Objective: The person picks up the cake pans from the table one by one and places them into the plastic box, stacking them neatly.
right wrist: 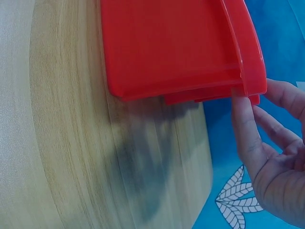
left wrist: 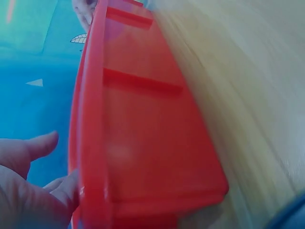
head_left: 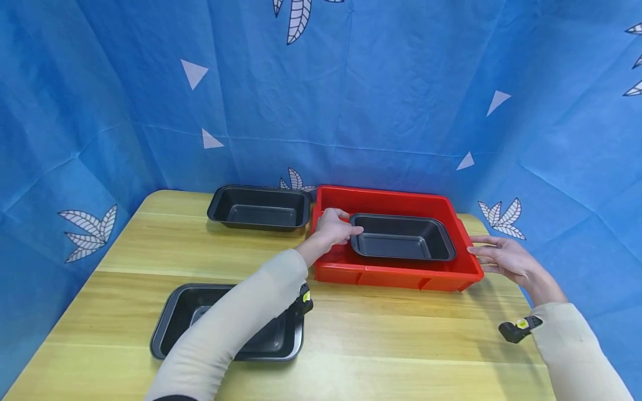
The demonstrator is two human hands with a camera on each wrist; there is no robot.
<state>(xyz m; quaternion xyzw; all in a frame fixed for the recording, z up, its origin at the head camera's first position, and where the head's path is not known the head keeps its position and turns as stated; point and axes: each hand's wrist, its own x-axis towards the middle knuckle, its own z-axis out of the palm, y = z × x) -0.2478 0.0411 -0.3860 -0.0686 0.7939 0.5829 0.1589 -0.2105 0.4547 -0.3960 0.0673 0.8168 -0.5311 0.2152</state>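
Observation:
A red plastic bin point(head_left: 391, 277) stands at the back of the table with a dark loaf pan point(head_left: 401, 245) inside it. My left hand point(head_left: 332, 227) reaches over the bin's left wall, its thumb extended towards the pan's left end. In the left wrist view, the left fingers point(left wrist: 66, 188) are beside the bin's rim, partly hidden by it. At the bin's right end, my right hand point(head_left: 504, 257) touches the outside of the rim with spread, fairly straight fingers point(right wrist: 245, 129).
Another dark loaf pan point(head_left: 258, 225) stands left of the bin. Nearer the front left, a wider dark baking pan point(head_left: 168, 320) lies partly under my left forearm. A blue patterned cloth point(head_left: 281, 111) hangs behind the wooden table point(head_left: 391, 340).

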